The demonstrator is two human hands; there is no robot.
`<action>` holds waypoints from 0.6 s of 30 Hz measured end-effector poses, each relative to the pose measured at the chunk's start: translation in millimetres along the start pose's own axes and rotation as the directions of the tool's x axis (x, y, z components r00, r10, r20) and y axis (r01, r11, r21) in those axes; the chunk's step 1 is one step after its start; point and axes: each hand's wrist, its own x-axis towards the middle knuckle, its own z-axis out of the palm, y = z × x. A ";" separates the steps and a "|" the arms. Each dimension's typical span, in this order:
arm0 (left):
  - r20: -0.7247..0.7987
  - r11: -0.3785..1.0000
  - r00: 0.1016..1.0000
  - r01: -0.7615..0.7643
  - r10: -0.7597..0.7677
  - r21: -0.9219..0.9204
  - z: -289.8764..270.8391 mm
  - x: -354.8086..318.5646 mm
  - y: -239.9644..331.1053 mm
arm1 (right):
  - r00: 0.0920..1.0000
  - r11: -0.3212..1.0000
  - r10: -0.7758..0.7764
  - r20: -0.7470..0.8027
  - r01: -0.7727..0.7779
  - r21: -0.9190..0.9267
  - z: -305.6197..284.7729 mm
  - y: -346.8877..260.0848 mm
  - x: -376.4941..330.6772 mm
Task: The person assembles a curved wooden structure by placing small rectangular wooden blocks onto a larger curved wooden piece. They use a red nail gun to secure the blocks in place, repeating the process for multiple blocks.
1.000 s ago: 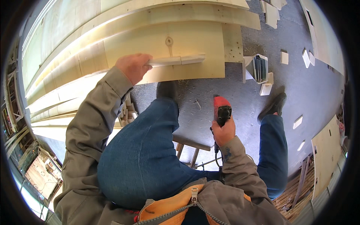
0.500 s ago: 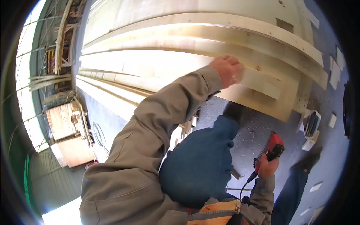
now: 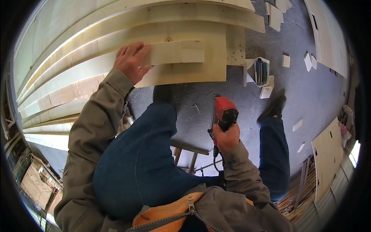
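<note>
A stack of long pale boards (image 3: 77, 73) fills the upper left of the view, their long axes sweeping from lower left up toward the right. On top lies a broad plywood panel (image 3: 201, 71), and on that panel rests a short flat wood strip (image 3: 176, 52) — its long axis running left to right, roughly in line with the boards beneath.

The left hand (image 3: 131, 60) lies flat on the strip's left end, fingers spread and pressing down rather than wrapped round it; the strip stretches away from that hand to the right, its far end bare.

The right hand (image 3: 226, 137) is well apart from the strip, lower down and to the right, above the grey floor (image 3: 309, 92) between the person's knees. It is closed tight round the grip of a red power nailer (image 3: 224, 112), whose body points up toward the panel's near edge. So the strip lies up and to the left of the tool — the left hand is the one on it.

Small wood offcuts (image 3: 286, 60) lie scattered on the floor beyond.
</note>
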 end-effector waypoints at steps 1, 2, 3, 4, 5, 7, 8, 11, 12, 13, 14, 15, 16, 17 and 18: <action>-0.010 1.000 1.000 -0.011 0.011 -0.002 4.2 4.0 1.5 | 1.000 1.000 -0.008 0.003 0.008 0.011 -0.7 -6.4 -0.5; -0.013 1.000 1.000 -0.013 0.013 0.003 4.5 4.5 3.3 | 1.000 0.999 0.001 0.004 -0.001 0.045 -0.6 -7.8 -2.1; 0.001 1.000 1.000 -0.020 0.020 0.000 3.6 3.9 3.8 | 1.000 0.997 0.009 0.009 -0.010 0.078 -0.2 -8.7 -3.9; 0.015 1.000 1.000 -0.024 0.024 -0.002 2.1 2.7 3.9 | 1.000 0.996 -0.002 0.012 0.001 0.088 -0.2 -10.6 -3.6; 0.033 1.000 0.999 -0.028 0.028 -0.009 1.4 -0.5 5.5 | 1.000 0.995 -0.007 0.016 0.005 0.099 1.6 -11.7 -4.5; 0.050 1.000 0.999 -0.014 0.014 -0.014 -1.3 -9.7 11.5 | 0.998 0.992 -0.061 0.006 0.060 0.109 5.6 -16.6 -4.7; 0.055 1.000 0.998 -0.009 0.010 -0.017 -1.9 -12.0 13.8 | 0.996 0.988 -0.090 -0.009 0.091 0.126 8.0 -20.0 -5.3; 0.018 1.000 1.000 -0.017 0.017 0.007 -1.5 -14.4 15.2 | 0.984 0.957 -0.171 -0.053 0.179 0.227 27.0 -29.0 -6.3; 0.015 1.000 1.000 -0.023 0.023 0.004 -0.8 -14.3 14.4 | 0.979 0.945 -0.196 -0.062 0.205 0.254 32.7 -32.0 -6.6; 0.012 1.000 1.000 -0.028 0.028 0.001 0.4 -14.3 12.7 | 0.974 0.942 -0.217 -0.065 0.227 0.248 39.2 -35.4 -5.1; 0.009 0.999 0.999 -0.033 0.033 0.000 1.2 -13.8 10.5 | 0.969 0.946 -0.239 -0.065 0.247 0.211 46.2 -36.0 -0.5; -0.004 0.999 0.999 -0.045 0.045 -0.006 2.5 -14.1 8.2 | 0.963 0.948 -0.260 -0.066 0.267 0.174 53.4 -36.2 3.3; -0.018 0.998 0.998 -0.056 0.056 -0.013 4.3 -14.8 5.9 | 0.958 0.949 -0.279 -0.067 0.286 0.136 60.7 -36.2 6.8; -0.030 0.998 0.997 -0.065 0.065 -0.019 5.6 -16.1 4.1 | 0.946 0.936 -0.318 -0.060 0.323 0.140 68.3 -39.1 11.8; -0.043 0.997 0.997 -0.069 0.067 -0.029 7.7 -16.8 2.6 | 0.933 0.922 -0.356 -0.054 0.360 0.144 76.1 -42.2 17.1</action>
